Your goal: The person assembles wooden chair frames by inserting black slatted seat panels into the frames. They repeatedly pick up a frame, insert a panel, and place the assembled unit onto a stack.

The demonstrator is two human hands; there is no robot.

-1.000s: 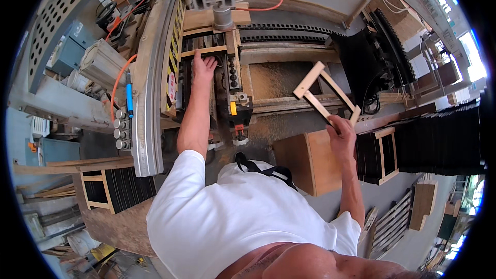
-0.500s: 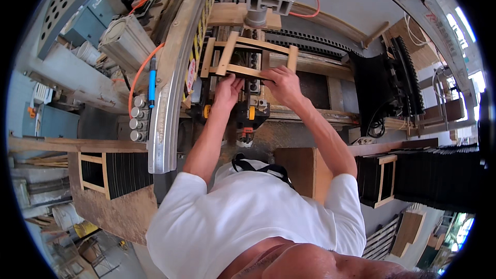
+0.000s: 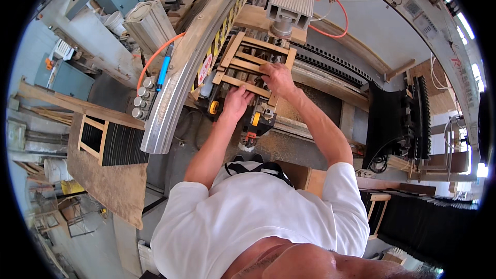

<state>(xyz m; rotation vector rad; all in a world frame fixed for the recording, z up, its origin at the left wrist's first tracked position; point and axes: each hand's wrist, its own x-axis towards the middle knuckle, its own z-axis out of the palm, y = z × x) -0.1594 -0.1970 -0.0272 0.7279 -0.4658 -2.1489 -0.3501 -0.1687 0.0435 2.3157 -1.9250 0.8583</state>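
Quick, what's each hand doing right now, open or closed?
Left hand: at the near wooden rail; whether it grips can't be told.
Right hand: closed, holding a wooden frame.

Two hands (image 3: 279,78); two wooden frames (image 3: 232,50); four silver knobs (image 3: 144,92); two yellow knobs (image 3: 256,119); one blue cylinder (image 3: 164,70).

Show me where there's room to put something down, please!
The brown tabletop at left looks bare from the stacked frames to its near edge. It's crowded ahead, where the left hand and right hand are at wooden frames beside the silver rail.
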